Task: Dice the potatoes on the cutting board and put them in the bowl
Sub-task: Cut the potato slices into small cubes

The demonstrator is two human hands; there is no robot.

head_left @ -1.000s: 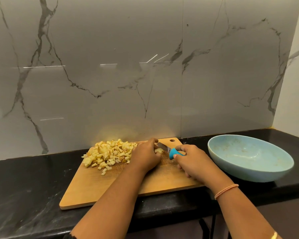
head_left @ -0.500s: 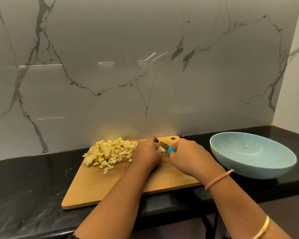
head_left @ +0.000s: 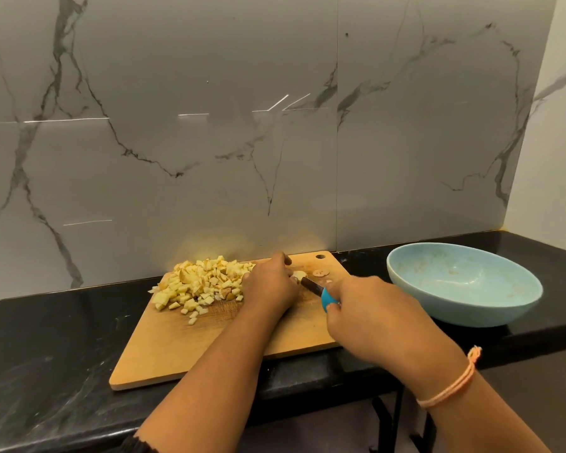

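A wooden cutting board (head_left: 183, 351) lies on the black counter. A heap of diced potato (head_left: 203, 284) covers its far left part. My left hand (head_left: 270, 284) curls over a small pale potato piece (head_left: 299, 274) near the board's far edge and holds it down. My right hand (head_left: 370, 308) grips the blue handle of a knife (head_left: 325, 298); its dark blade (head_left: 309, 286) points toward that piece. A thin potato slice (head_left: 321, 273) lies just beyond the blade. A light blue bowl (head_left: 517, 299) stands to the right of the board, with only smears inside.
The black stone counter (head_left: 46, 354) runs left to right, its front edge close to the board's near corner. A grey marble wall (head_left: 275, 142) rises right behind the board and bowl. A white side wall (head_left: 556, 158) closes the right end.
My right hand has drawn back toward me with the knife, so the blade and a potato slice now show. My left hand stays on the piece.
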